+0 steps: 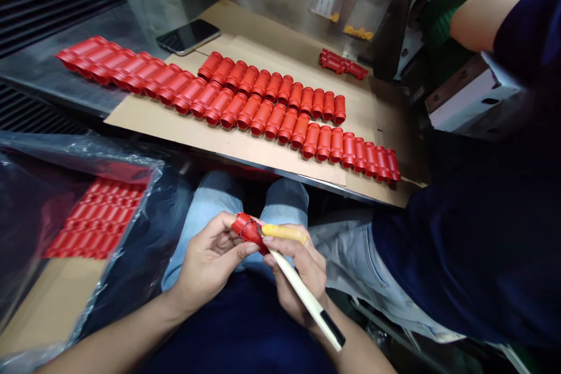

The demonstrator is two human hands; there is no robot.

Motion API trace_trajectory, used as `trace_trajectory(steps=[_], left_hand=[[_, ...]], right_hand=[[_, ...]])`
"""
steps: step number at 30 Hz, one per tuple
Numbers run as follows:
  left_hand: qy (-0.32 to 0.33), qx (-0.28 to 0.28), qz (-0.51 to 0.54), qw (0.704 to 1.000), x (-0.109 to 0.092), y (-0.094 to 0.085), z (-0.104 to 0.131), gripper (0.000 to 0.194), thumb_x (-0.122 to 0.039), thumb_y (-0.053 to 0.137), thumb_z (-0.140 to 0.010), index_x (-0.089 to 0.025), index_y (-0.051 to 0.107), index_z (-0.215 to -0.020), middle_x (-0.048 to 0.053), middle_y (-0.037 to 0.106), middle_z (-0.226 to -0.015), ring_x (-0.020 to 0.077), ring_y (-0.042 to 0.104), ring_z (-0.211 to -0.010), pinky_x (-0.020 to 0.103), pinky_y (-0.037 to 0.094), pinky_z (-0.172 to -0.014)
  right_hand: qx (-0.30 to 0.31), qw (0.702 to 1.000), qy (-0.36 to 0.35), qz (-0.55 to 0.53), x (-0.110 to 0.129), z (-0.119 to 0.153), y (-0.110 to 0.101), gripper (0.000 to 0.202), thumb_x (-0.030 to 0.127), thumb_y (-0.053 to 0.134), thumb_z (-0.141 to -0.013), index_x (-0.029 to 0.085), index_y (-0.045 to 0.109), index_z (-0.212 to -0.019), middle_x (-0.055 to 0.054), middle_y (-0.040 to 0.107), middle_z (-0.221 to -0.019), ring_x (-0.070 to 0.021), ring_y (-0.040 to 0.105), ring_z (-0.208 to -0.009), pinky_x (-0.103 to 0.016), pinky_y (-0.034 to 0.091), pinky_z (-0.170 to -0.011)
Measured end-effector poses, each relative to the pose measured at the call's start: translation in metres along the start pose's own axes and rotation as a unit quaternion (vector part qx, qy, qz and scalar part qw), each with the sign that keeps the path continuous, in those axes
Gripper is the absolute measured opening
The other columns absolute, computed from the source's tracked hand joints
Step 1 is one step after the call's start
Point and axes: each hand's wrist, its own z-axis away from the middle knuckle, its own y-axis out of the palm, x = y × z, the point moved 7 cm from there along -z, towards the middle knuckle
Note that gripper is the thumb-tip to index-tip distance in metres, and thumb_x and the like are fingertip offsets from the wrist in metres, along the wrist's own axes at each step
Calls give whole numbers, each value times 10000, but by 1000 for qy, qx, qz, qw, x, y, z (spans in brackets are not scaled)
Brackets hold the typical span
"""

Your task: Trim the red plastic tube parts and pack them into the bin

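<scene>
Both hands (213, 257) (303, 266) together at red tube (248, 228)

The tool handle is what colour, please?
The tool handle is cream and black, clearest in the head view.

Single head-worn view, facing forward and down over the wearer's lap (287, 196). Left hand (210, 260) and right hand (304, 269) close, low centre; table (39, 79) farther off, running slantwise; co-worker (464, 234) at right, cropped.
</scene>
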Motion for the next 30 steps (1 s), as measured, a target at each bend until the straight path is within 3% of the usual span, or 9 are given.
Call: trace_trajectory(steps=[6,10,12,15,17,21,25,28,30], left_hand=[[4,-11,-8,1000,1,0,-1,169,-130,899,-877,-184,766,-965,56,843,-963,176,826,-884,207,665,-833],[-7,-3,-1,1000,4,-2,-3,156,-136,888,-896,-188,757,-963,29,808,-898,143,799,-846,178,642,-819],[-27,12,31,999,5,-1,-3,196,-159,881,-914,-213,743,-1043,32,815,-932,156,801,-866,210,647,-830],[-95,56,113,987,9,4,-2,344,-251,846,-965,-284,682,-1266,75,831,-1054,231,811,-939,324,670,-837],[-143,68,151,976,11,6,-1,398,-312,801,-1000,-300,658,-1371,120,817,-1160,252,805,-908,343,664,-788],[-223,71,179,956,16,6,1,448,-361,779,-1005,-251,733,-1437,157,785,-1207,200,744,-742,288,609,-661],[-279,91,191,937,23,7,5,498,-439,792,-996,-204,779,-1435,181,797,-1185,163,687,-712,255,570,-645],[-249,89,236,935,21,5,1,859,-797,803,-827,-152,800,-1396,252,671,-1503,189,692,-808,275,587,-669],[-199,73,238,948,18,1,-3,909,-787,905,-699,-153,814,-1345,246,655,-1528,170,673,-807,269,594,-694]], right_hand=[[25,999,29,-8,-7,0,0,295,146,658,-1045,241,697,-1321,-120,781,-1290,-292,740,-1177,-489,652,-1015],[78,997,-20,13,-6,-5,2,273,130,652,-1050,196,683,-1313,-153,775,-1252,-295,717,-1220,-488,656,-1009],[57,998,-20,9,-9,-7,-5,234,171,648,-1072,199,693,-1300,-152,785,-1229,-291,729,-1208,-490,658,-1006],[-62,992,85,-65,-29,-9,-29,163,277,651,-1104,229,695,-1253,-120,795,-1164,-255,789,-1090,-447,676,-953],[-105,975,141,-134,-39,-7,-39,128,312,664,-1104,225,703,-1189,-96,785,-1085,-209,807,-893,-375,690,-819],[-26,953,240,-184,-49,-7,-29,173,363,725,-1059,191,745,-1052,-31,733,-872,-116,687,-578,-228,595,-530],[74,879,402,-245,-64,5,0,346,505,817,-972,174,742,-1044,26,696,-709,-70,584,-445,-135,450,-379],[88,839,456,-282,-67,13,13,449,587,855,-910,178,673,-876,44,665,-605,-75,559,-390,-137,421,-341],[87,844,456,-269,-66,15,15,451,590,826,-936,189,644,-843,42,675,-604,-81,563,-381,-152,438,-345]])
